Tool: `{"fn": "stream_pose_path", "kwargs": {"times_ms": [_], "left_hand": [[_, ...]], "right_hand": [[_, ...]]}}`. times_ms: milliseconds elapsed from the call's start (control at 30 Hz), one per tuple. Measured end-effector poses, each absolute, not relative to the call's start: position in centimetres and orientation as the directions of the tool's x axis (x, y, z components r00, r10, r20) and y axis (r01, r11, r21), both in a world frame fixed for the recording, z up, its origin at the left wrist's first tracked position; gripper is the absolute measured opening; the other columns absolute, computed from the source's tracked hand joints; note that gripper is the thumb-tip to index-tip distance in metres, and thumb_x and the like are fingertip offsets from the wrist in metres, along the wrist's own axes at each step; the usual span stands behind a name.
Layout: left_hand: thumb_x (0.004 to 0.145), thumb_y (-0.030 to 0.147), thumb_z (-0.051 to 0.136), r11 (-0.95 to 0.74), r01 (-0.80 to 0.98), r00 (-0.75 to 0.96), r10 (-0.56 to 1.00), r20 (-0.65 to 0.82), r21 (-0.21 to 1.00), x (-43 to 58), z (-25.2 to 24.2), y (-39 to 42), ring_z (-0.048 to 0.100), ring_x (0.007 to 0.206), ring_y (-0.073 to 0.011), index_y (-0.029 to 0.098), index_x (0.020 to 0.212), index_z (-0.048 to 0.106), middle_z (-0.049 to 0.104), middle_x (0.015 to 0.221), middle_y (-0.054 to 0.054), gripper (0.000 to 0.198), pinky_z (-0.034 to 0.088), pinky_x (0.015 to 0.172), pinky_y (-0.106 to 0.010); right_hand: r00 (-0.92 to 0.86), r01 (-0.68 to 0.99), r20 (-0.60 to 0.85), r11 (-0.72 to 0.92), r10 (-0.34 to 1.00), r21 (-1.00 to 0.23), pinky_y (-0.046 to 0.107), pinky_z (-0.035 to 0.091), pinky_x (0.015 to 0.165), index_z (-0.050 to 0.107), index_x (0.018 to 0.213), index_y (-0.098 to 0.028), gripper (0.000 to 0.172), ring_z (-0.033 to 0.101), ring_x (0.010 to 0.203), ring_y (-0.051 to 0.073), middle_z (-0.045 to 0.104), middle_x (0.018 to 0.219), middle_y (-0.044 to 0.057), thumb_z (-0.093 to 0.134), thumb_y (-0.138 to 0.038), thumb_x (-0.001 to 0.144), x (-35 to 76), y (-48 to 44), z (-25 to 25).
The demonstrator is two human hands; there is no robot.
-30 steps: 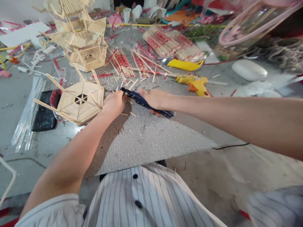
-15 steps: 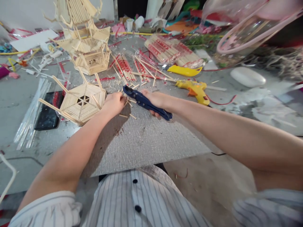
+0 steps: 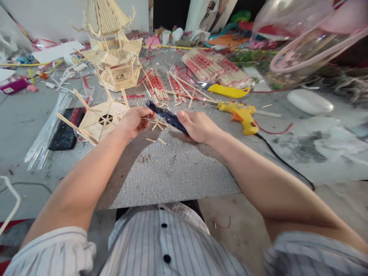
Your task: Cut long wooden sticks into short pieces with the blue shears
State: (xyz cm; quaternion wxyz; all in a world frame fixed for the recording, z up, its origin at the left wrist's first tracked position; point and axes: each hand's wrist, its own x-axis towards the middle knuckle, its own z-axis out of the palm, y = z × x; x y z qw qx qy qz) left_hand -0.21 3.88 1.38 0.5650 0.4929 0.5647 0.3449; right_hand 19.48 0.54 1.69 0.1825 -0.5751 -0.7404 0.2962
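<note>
My right hand (image 3: 198, 125) is closed round the handles of a dark blue cutter (image 3: 165, 114), whose head points up and to the left. My left hand (image 3: 132, 120) sits just left of the cutter's head with its fingers curled; a thin wooden stick seems pinched in them, though I cannot make it out clearly. Short cut stick pieces (image 3: 156, 132) lie on the grey textured mat (image 3: 172, 168) under both hands. A hexagonal roof piece of wooden sticks (image 3: 100, 120) lies right beside my left hand.
A tall stick pagoda model (image 3: 113, 53) stands at the back left. Packs of wrapped chopsticks (image 3: 212, 67), a yellow comb-like scraper (image 3: 228, 91) and a yellow glue gun (image 3: 240, 115) with its cord lie to the right. A black phone (image 3: 64, 132) lies at left.
Both hands have drawn slightly nearer to me and lifted off the mat. The cutter has swung to a steeper angle, and the camera has tilted up, showing more of the pagoda.
</note>
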Motion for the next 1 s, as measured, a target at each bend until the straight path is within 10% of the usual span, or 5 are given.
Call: {"fn": "stream_pose_path", "kwargs": {"times_ms": [100, 433, 1000], "left_hand": [[0.080, 0.017, 0.046, 0.245, 0.233, 0.148, 0.948, -0.283, 0.941, 0.0, 1.3, 3.8, 0.040, 0.040, -0.0041, 0.018, 0.071, 0.057, 0.053, 0.056, 0.002, 0.014, 0.029, 0.047, -0.023], [0.074, 0.033, 0.056, -0.012, 0.656, 0.069, 0.997, -0.044, 0.755, 0.6, 0.4, 3.5, 0.038, 0.042, -0.0047, 0.017, 0.063, 0.049, 0.046, 0.051, 0.004, 0.021, 0.028, 0.043, -0.020], [0.080, 0.024, 0.051, 0.130, 0.424, 0.101, 0.977, -0.190, 0.896, 1.0, 0.9, 3.2, 0.042, 0.036, -0.0021, 0.015, 0.073, 0.051, 0.067, 0.077, -0.004, 0.011, 0.029, 0.038, -0.019]], "right_hand": [[-0.340, 0.782, 0.090, 0.335, 0.936, -0.525, 0.026, 0.033, 0.055, 0.049, 0.070, -0.019, 0.067, 0.051, 0.060, 0.016, 0.051, 0.059, 0.004, 0.016, -0.078, 0.075, 20.2, 0.2, 1.2], [-0.127, 0.295, -0.034, 0.005, 0.991, -0.956, 0.028, 0.039, 0.055, 0.052, 0.105, -0.024, 0.075, 0.058, 0.062, 0.017, 0.060, 0.072, 0.005, 0.007, -0.075, 0.075, 21.1, 1.1, 1.3], [-0.243, 0.166, -0.233, -0.197, 0.942, -0.966, 0.039, 0.046, 0.062, 0.060, 0.095, -0.015, 0.045, 0.060, 0.068, 0.023, 0.062, 0.072, 0.011, 0.022, -0.036, 0.080, 20.4, 1.1, 1.3]]}}
